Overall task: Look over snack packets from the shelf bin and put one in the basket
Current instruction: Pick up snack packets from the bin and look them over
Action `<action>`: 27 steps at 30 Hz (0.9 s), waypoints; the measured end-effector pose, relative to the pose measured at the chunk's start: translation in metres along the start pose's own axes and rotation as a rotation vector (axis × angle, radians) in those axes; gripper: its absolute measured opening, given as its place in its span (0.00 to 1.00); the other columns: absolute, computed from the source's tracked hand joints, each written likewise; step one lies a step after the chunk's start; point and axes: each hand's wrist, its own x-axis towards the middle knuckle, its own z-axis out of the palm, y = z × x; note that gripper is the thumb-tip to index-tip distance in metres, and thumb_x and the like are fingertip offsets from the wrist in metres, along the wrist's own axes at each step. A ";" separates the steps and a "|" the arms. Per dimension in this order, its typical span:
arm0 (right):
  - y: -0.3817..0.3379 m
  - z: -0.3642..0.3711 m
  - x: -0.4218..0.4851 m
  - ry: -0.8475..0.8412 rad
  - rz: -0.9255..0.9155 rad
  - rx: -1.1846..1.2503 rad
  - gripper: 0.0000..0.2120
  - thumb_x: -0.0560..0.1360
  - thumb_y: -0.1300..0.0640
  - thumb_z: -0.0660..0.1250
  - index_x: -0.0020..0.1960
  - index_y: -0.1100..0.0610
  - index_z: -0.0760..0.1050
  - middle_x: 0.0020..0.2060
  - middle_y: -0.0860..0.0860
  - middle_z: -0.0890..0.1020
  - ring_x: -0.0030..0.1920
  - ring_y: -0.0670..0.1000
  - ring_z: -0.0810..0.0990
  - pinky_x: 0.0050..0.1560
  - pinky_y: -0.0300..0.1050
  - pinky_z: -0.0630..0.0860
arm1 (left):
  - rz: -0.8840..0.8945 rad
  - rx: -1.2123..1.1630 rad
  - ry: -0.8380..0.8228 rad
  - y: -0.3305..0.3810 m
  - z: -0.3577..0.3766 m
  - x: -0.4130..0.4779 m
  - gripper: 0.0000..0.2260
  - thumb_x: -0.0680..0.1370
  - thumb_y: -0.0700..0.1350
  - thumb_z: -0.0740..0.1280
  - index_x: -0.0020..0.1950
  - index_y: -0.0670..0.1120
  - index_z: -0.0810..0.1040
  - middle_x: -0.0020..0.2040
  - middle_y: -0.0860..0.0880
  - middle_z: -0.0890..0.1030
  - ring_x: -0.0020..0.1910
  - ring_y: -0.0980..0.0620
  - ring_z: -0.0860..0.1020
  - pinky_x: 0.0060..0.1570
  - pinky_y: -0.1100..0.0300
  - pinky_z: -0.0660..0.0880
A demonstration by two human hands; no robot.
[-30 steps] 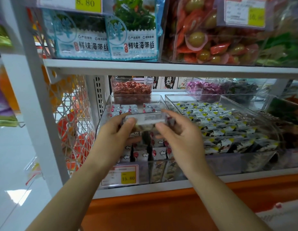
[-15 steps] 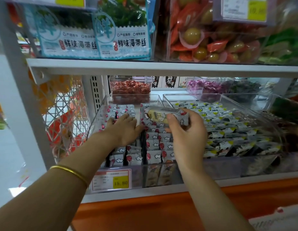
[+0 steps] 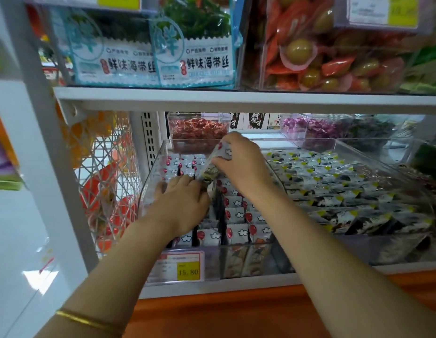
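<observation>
A clear shelf bin [image 3: 152,184] holds rows of small white snack packets [image 3: 238,217] printed with red balloons and clouds. My right hand [image 3: 243,164] is over the bin, shut on one such packet [image 3: 213,164], which is tilted with its lower end pointing down toward the rows. My left hand [image 3: 182,198] is palm down in the bin's left part, its fingers among the packets right beside the lower end of the held packet. I cannot tell whether the left hand grips anything. No basket is in view.
A second clear bin [image 3: 358,191] of yellow-and-black packets stands to the right. The shelf board [image 3: 236,100] above carries seaweed bags [image 3: 190,50] and red-green snacks [image 3: 333,57]. A price tag [image 3: 178,267] reads 15.80. A white upright post [image 3: 41,142] stands at left.
A second ago both hands held one packet level above the bin. My left hand let go and dropped into the rows. My right hand carried the packet farther back and tilted it downward.
</observation>
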 end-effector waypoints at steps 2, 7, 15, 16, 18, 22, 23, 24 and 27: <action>0.001 0.013 0.011 -0.141 -0.061 -0.066 0.07 0.73 0.60 0.69 0.47 0.58 0.71 0.42 0.54 0.76 0.43 0.51 0.74 0.36 0.42 0.65 | 0.014 -0.035 0.012 -0.002 0.000 -0.004 0.18 0.81 0.52 0.50 0.66 0.49 0.70 0.64 0.49 0.69 0.68 0.50 0.61 0.71 0.44 0.52; 0.004 0.032 0.028 -0.584 -0.040 -0.214 0.15 0.77 0.62 0.64 0.63 0.62 0.73 0.62 0.57 0.76 0.62 0.55 0.74 0.53 0.41 0.67 | 0.027 -0.091 0.060 -0.010 -0.003 -0.009 0.20 0.81 0.50 0.52 0.71 0.45 0.65 0.71 0.48 0.65 0.71 0.49 0.58 0.72 0.50 0.52; 0.003 0.033 0.030 -0.705 -0.103 -0.348 0.10 0.77 0.62 0.62 0.55 0.59 0.79 0.51 0.54 0.81 0.47 0.51 0.75 0.37 0.38 0.65 | -0.046 -0.022 -0.038 -0.006 -0.003 -0.013 0.22 0.81 0.52 0.51 0.71 0.43 0.63 0.74 0.45 0.60 0.73 0.45 0.57 0.72 0.48 0.55; 0.005 0.034 0.030 -0.679 -0.119 -0.362 0.10 0.77 0.63 0.62 0.54 0.59 0.79 0.52 0.53 0.81 0.48 0.52 0.77 0.40 0.38 0.67 | -0.048 -0.013 -0.043 -0.005 -0.002 -0.014 0.22 0.81 0.53 0.50 0.72 0.43 0.62 0.75 0.45 0.58 0.73 0.46 0.56 0.72 0.48 0.54; 0.011 0.037 0.029 -0.616 -0.117 -0.367 0.07 0.76 0.63 0.63 0.50 0.58 0.79 0.51 0.54 0.82 0.49 0.53 0.78 0.48 0.43 0.73 | -0.043 0.001 -0.049 -0.005 -0.003 -0.016 0.23 0.81 0.53 0.50 0.73 0.43 0.60 0.77 0.46 0.54 0.75 0.47 0.53 0.73 0.49 0.51; 0.016 0.040 0.028 -0.450 -0.007 -0.178 0.03 0.74 0.62 0.68 0.46 0.59 0.80 0.48 0.53 0.83 0.47 0.50 0.79 0.53 0.48 0.76 | -0.036 -0.044 -0.057 -0.005 -0.006 -0.016 0.21 0.82 0.52 0.49 0.71 0.43 0.62 0.76 0.46 0.56 0.74 0.47 0.54 0.73 0.47 0.51; 0.016 0.040 0.027 -0.443 -0.007 -0.148 0.03 0.74 0.62 0.68 0.46 0.60 0.81 0.48 0.54 0.83 0.45 0.49 0.78 0.52 0.47 0.75 | -0.037 -0.053 -0.068 -0.005 -0.006 -0.016 0.21 0.82 0.52 0.49 0.70 0.42 0.63 0.75 0.46 0.58 0.74 0.46 0.54 0.72 0.46 0.52; 0.016 0.041 0.026 -0.459 -0.028 -0.158 0.04 0.75 0.62 0.67 0.46 0.61 0.81 0.47 0.54 0.83 0.45 0.49 0.79 0.51 0.47 0.76 | -0.037 -0.048 -0.079 -0.005 -0.006 -0.016 0.21 0.82 0.52 0.49 0.70 0.42 0.64 0.74 0.45 0.59 0.73 0.46 0.56 0.72 0.46 0.53; 0.013 0.043 0.026 -0.538 -0.096 -0.280 0.08 0.76 0.63 0.64 0.50 0.59 0.82 0.51 0.54 0.83 0.50 0.52 0.80 0.56 0.45 0.74 | -0.047 -0.016 -0.094 -0.005 -0.005 -0.014 0.21 0.82 0.52 0.49 0.69 0.40 0.64 0.72 0.43 0.61 0.72 0.45 0.57 0.71 0.46 0.55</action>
